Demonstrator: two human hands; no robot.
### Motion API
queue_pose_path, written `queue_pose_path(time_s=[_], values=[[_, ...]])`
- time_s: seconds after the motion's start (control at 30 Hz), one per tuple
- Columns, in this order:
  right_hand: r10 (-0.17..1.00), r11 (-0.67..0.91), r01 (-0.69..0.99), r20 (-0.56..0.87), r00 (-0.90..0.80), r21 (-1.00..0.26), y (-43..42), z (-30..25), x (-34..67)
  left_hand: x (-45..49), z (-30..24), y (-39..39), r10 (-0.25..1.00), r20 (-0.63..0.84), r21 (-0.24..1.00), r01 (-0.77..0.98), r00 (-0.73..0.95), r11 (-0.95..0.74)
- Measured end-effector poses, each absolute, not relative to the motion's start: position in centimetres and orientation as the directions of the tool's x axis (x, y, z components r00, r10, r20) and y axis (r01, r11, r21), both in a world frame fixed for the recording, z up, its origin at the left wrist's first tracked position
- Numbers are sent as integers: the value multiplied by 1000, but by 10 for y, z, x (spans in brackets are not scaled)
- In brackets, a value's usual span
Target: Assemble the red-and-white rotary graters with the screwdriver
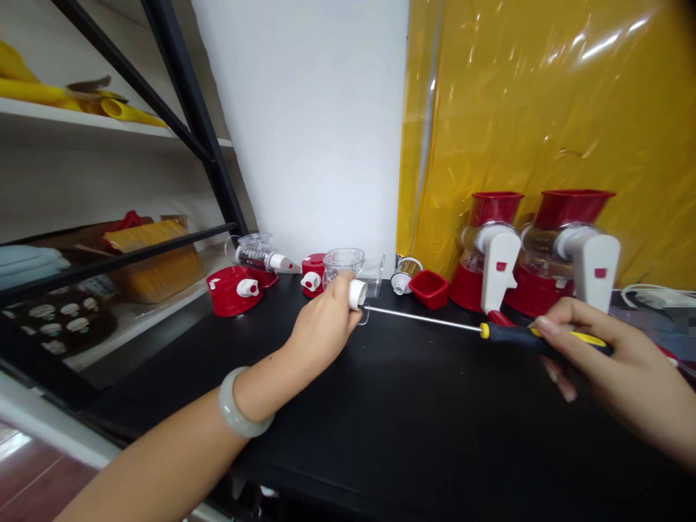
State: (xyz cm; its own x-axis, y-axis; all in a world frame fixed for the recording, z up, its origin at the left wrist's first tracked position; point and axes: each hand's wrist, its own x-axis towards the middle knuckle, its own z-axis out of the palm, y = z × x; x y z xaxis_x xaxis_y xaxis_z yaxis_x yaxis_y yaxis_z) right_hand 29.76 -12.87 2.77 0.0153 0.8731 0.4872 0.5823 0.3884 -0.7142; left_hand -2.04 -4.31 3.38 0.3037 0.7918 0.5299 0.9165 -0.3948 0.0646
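My left hand (326, 315) is closed around a small white cylindrical part (357, 293). Just behind it stands a clear plastic grater housing (344, 259); whether the white part is joined to it I cannot tell. My right hand (603, 355) grips the black and yellow handle of a screwdriver (427, 317). Its long metal shaft points left, and the tip meets the white part at my left fingers. A red grater base (312, 275) with a white knob sits behind my left hand. To the right lie a drum grater (407, 275) and a red pusher (429, 288).
Two red and white rotary graters (483, 254) stand at the back right. Another red base (233, 291) and a clear housing with a drum (258, 254) are at the left. A shelf rack (190, 138) borders the black table (413, 413). A white power strip (666, 296) lies far right.
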Motion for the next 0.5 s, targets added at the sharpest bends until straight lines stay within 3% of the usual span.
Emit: queue_pose_path(time_s=[0.1, 0.2, 0.3, 0.5], values=[[838, 463, 468, 543, 44, -753, -125, 30, 299, -21, 36, -42, 794, 524, 63, 916, 308, -397], [643, 653, 558, 764, -52, -512, -126, 28, 304, -22, 40, -41, 794, 530, 75, 916, 297, -393], [533, 739, 604, 807, -254, -298, -128, 23, 312, -23, 42, -41, 798, 530, 90, 917, 286, -389], [388, 705, 700, 890, -240, -118, -129, 17, 314, -23, 41, -41, 792, 533, 107, 906, 296, -410]])
